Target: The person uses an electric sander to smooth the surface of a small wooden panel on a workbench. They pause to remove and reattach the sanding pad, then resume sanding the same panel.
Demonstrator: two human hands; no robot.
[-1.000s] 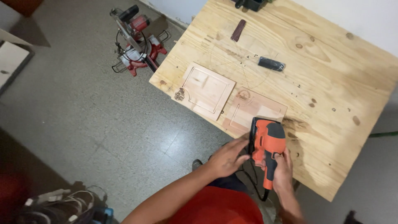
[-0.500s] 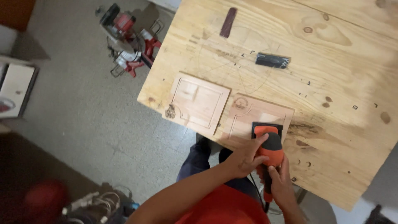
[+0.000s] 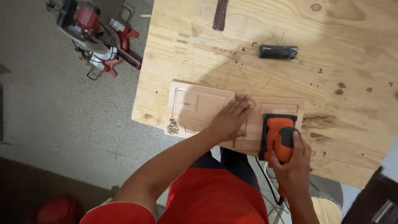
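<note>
Two flat wooden boards with routed grooves lie side by side near the front edge of a plywood table (image 3: 340, 124). My right hand (image 3: 293, 164) grips an orange and black electric sander (image 3: 278, 138), whose pad rests on the right board (image 3: 282, 105). My left hand (image 3: 230, 118) lies flat with fingers spread where the left board (image 3: 195, 105) and the right board meet, pressing down on the wood.
A black cylindrical object (image 3: 278, 52) and a dark strip (image 3: 220, 15) lie farther back on the table. A red mitre saw (image 3: 93, 35) stands on the speckled floor to the left. The sander's cord (image 3: 267, 186) hangs down past my red shirt.
My left hand has left the sander and moved onto the boards. My right hand has shifted up onto the sander's body. The view has moved closer over the table.
</note>
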